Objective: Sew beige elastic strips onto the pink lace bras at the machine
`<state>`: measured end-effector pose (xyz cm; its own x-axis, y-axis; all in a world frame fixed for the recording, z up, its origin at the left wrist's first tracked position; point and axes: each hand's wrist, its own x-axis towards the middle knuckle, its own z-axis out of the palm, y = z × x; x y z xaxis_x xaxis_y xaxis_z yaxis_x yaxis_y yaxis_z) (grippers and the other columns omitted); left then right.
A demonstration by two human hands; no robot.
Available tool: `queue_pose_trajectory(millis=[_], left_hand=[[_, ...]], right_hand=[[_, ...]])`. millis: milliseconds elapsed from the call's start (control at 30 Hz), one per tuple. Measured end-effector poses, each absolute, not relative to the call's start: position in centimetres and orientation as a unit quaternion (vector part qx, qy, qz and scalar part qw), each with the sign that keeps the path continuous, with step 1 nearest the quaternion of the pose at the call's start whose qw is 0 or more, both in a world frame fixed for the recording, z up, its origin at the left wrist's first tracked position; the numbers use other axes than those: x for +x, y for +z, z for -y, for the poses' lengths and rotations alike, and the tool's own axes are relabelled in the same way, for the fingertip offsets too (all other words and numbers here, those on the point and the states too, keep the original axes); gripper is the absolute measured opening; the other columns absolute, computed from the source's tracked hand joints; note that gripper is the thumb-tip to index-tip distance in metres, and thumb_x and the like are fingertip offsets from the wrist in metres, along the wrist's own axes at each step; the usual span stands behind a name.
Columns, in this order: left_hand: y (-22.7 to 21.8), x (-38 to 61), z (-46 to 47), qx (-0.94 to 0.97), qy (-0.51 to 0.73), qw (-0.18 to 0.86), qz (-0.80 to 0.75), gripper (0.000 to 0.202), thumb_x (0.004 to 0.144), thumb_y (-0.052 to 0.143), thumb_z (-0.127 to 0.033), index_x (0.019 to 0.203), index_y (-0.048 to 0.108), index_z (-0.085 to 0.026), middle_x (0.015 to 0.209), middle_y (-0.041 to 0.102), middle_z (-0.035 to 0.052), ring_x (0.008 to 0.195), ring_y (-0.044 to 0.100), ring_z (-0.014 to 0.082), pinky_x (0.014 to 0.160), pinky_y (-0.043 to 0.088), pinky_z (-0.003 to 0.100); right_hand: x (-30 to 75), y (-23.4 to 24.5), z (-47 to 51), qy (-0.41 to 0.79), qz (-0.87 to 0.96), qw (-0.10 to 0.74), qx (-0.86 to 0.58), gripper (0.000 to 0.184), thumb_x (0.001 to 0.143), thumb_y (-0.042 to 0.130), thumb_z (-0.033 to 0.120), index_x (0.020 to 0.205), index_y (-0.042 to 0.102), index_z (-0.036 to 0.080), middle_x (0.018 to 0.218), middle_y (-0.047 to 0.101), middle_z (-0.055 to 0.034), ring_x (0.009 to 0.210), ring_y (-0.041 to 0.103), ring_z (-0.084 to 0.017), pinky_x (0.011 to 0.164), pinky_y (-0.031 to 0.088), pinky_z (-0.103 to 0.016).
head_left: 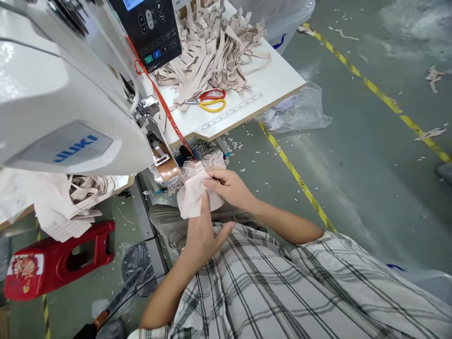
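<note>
A: Hands first, quick. Right?
B: Right hand (229, 186) is closed in a pinch, thumb and fingers on the edge of the pale pink fabric (196, 195).
A: Left?
B: Left hand (203, 238), thumb spread wide, one finger laid on the fabric's near part. Other fingers hidden, so can't tell if it grips.
A: Where's the fabric?
B: Over the person's lap, just beyond the table edge, near the head of the white sewing machine (81, 99). Lace (216, 160) bunched at its far side.
A: On the table (278, 84)?
B: Heap of beige strips (215, 56), scissors (212, 104) with one red and one yellow handle lying at its near edge, printed ruler (229, 113) beside them. Control panel (151, 35) overhangs the left side; red strip (165, 108) runs from there down toward the lace.
A: Floor?
B: Yellow tape line (296, 174), scattered scraps, red plastic stool (38, 273) at lower left. Clear plastic bag (300, 110) against the table's right edge.
</note>
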<state>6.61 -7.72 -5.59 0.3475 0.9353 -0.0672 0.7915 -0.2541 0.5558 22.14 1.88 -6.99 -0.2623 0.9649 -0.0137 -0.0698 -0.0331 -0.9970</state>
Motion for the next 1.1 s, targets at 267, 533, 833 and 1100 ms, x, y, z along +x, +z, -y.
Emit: queue_pose_trajectory(millis=[267, 533, 833, 1100], left_hand=[[-3.4, 3.8, 6.1, 0.762, 0.201, 0.287, -0.545, 0.035, 0.1, 0.057, -0.035, 0.13, 0.06, -0.02, 0.088, 0.079, 0.0026, 0.078, 0.075, 0.0185, 0.073, 0.059, 0.029], [-1.4, 2.0, 3.1, 0.796, 0.29, 0.241, -0.474, 0.052, 0.1, 0.052, -0.024, 0.15, 0.041, -0.02, 0.148, 0.055, 0.0158, 0.14, 0.05, 0.0274, 0.115, 0.043, 0.047], [-2.3, 0.5, 1.6, 0.852, 0.241, 0.21, -0.415, 0.006, 0.093, 0.063, -0.022, 0.096, 0.058, -0.022, 0.079, 0.066, -0.0006, 0.067, 0.061, 0.0131, 0.062, 0.048, 0.025], [-2.5, 0.8, 2.7, 0.9, 0.344, -0.052, -0.263, 0.024, 0.082, 0.071, -0.002, 0.079, 0.058, -0.021, 0.056, 0.056, -0.0052, 0.058, 0.057, 0.0124, 0.063, 0.055, 0.026]], right_hand=[[22.9, -6.7, -1.6, 0.63, 0.531, 0.406, -0.394, 0.024, 0.093, 0.06, 0.038, 0.082, 0.065, 0.017, 0.078, 0.056, -0.0001, 0.073, 0.05, -0.014, 0.067, 0.039, -0.027], [22.8, -6.1, -1.5, 0.621, 0.599, 0.368, -0.348, 0.026, 0.093, 0.058, 0.036, 0.076, 0.062, 0.017, 0.073, 0.056, 0.0011, 0.071, 0.051, -0.012, 0.067, 0.039, -0.026], [23.2, -6.1, -0.8, 0.402, 0.789, 0.355, -0.299, 0.013, 0.093, 0.061, 0.023, 0.082, 0.066, 0.019, 0.072, 0.06, 0.0013, 0.067, 0.053, -0.012, 0.063, 0.039, -0.025], [23.3, -6.5, -0.2, 0.131, 0.843, 0.474, -0.217, 0.011, 0.095, 0.06, 0.015, 0.088, 0.063, 0.023, 0.068, 0.063, 0.0017, 0.065, 0.053, -0.014, 0.066, 0.043, -0.03]])
